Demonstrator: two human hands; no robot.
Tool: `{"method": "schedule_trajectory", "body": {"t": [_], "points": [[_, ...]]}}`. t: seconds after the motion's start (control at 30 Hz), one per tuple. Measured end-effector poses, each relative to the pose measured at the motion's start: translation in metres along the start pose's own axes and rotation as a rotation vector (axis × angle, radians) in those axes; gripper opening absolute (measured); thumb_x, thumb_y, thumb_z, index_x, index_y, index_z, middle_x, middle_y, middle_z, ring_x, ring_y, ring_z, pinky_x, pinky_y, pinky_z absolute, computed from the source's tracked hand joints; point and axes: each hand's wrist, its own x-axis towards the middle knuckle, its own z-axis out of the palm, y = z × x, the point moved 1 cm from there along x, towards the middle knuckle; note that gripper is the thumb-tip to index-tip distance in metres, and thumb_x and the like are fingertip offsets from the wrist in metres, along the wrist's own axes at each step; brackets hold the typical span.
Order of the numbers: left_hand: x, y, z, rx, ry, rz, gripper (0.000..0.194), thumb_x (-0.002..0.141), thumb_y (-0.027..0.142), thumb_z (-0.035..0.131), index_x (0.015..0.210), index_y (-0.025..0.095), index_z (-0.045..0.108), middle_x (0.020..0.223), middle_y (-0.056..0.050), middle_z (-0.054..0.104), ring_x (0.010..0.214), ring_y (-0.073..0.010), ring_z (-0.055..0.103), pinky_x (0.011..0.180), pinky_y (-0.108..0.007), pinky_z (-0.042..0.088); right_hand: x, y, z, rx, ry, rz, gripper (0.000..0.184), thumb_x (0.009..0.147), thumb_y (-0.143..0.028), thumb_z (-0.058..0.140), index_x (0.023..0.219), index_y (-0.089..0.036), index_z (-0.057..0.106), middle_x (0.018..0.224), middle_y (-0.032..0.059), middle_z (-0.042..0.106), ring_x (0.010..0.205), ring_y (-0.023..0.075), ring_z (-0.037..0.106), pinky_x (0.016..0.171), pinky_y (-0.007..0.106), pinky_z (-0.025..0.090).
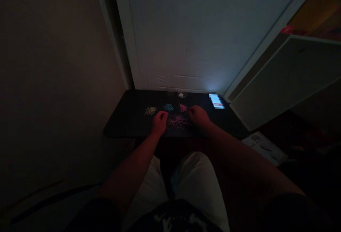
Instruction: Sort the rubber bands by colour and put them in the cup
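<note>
On a dark tabletop [128,118] lie small heaps of thin, short sticks, dimly lit. A pale yellowish heap [150,110] is at the left, a blue heap [168,107] in the middle and a pink heap [182,107] to its right. Nearer to me spreads a larger loose pile of pinkish sticks [177,120]. My left hand [160,122] is closed at the left edge of this pile, fingertips pinched together. My right hand [199,115] is closed too, its fingertips beside the pink heap. Whatever either pinch holds is too small and dark to make out.
A lit phone [216,101] lies at the table's back right. A small round clear dish [182,94] with something white stands at the back edge, against a white panel [170,47]. Below right, a pale flat item [265,147] lies beside the table.
</note>
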Motion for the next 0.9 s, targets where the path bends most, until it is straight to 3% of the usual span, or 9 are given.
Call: {"method": "schedule_trajectory", "body": {"t": [0.1, 0.2, 0.27, 0.37, 0.53, 0.7, 0.9], "points": [[-0.002, 0.001, 0.0, 0.108, 0.093, 0.032, 0.02, 0.081, 0.03, 0.049, 0.09, 0.016, 0.061, 0.086, -0.005, 0.062, 0.079, -0.0161, 0.058, 0.075, -0.029, 0.046, -0.023, -0.016, 0.013, 0.043, -0.049, -0.112, 0.029, 0.08, -0.033, 0.057, 0.101, -0.016, 0.065, 0.095, 0.0091, 0.06, 0.092, 0.0201, 0.054, 0.083, 0.032, 0.041], [-0.007, 0.004, 0.005, 0.346, -0.02, 0.17, 0.029, 0.074, 0.027, 0.058, 0.101, 0.018, 0.062, 0.102, -0.009, 0.06, 0.093, -0.0216, 0.055, 0.085, -0.035, 0.043, -0.035, -0.028, 0.028, 0.076, -0.043, -0.13, 0.036, 0.075, -0.037, 0.063, 0.104, -0.016, 0.064, 0.1, 0.0092, 0.059, 0.095, 0.0201, 0.052, 0.085, 0.032, 0.041], [-0.01, 0.005, 0.009, 0.51, -0.116, 0.237, 0.033, 0.071, 0.029, 0.063, 0.103, 0.021, 0.064, 0.107, -0.01, 0.06, 0.099, -0.0258, 0.053, 0.088, -0.04, 0.041, -0.036, -0.031, 0.036, 0.089, -0.015, -0.075, 0.027, 0.077, -0.033, 0.061, 0.098, -0.016, 0.065, 0.098, 0.0091, 0.058, 0.095, 0.0198, 0.052, 0.085, 0.032, 0.041], [-0.011, 0.005, 0.012, 0.633, -0.192, 0.242, 0.024, 0.074, 0.032, 0.06, 0.096, 0.024, 0.068, 0.102, -0.009, 0.062, 0.095, -0.026, 0.053, 0.085, -0.04, 0.041, -0.034, -0.03, 0.042, 0.122, 0.025, -0.01, 0.016, 0.08, -0.026, 0.056, 0.088, -0.017, 0.066, 0.093, 0.0082, 0.058, 0.093, 0.0193, 0.052, 0.085, 0.032, 0.041], [-0.006, 0.003, 0.01, 0.551, -0.222, 0.262, 0.019, 0.079, 0.028, 0.055, 0.088, 0.021, 0.07, 0.092, -0.007, 0.066, 0.09, -0.0218, 0.056, 0.087, -0.037, 0.042, -0.034, -0.023, 0.046, 0.237, 0.084, 0.032, 0.013, 0.08, -0.024, 0.055, 0.083, -0.018, 0.067, 0.088, 0.0066, 0.061, 0.087, 0.018, 0.055, 0.082, 0.032, 0.042], [-0.002, 0.001, 0.007, 0.397, -0.147, 0.162, 0.021, 0.08, 0.03, 0.055, 0.09, 0.019, 0.07, 0.093, -0.007, 0.067, 0.084, -0.0186, 0.06, 0.082, -0.033, 0.046, -0.038, -0.017, 0.047, 0.341, 0.185, 0.06, 0.016, 0.081, -0.024, 0.053, 0.085, -0.017, 0.067, 0.088, 0.0064, 0.064, 0.085, 0.0181, 0.056, 0.081, 0.032, 0.043], [0.0, 0.0, 0.006, 0.212, -0.136, 0.057, 0.025, 0.08, 0.028, 0.055, 0.1, 0.017, 0.066, 0.095, -0.007, 0.068, 0.082, -0.0164, 0.062, 0.077, -0.03, 0.049, -0.041, -0.015, 0.045, 0.383, 0.224, 0.076, 0.02, 0.08, -0.022, 0.05, 0.089, -0.016, 0.067, 0.091, 0.0074, 0.066, 0.087, 0.0194, 0.057, 0.083, 0.034, 0.043]]}}
